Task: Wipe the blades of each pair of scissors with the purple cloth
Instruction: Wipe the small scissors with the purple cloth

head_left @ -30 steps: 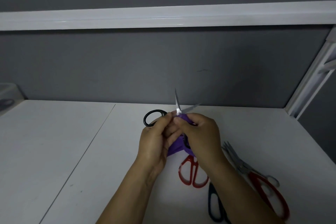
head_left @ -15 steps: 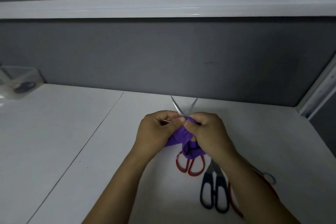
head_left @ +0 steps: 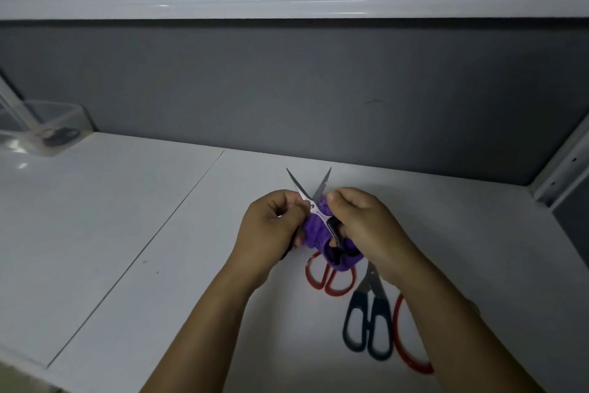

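White bench point(head_left: 127, 233) with a thin seam point(head_left: 143, 252) running across it. Lying on it near the front: red scissors point(head_left: 338, 294), a dark-handled pair point(head_left: 370, 294) just beside them, and a second red pair point(head_left: 414, 365) half hidden. A clear box point(head_left: 54, 128) sits in the far-left corner.

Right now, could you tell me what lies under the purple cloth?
Red scissor handles show on the table beneath the cloth; their blades are hidden behind it and the right hand.
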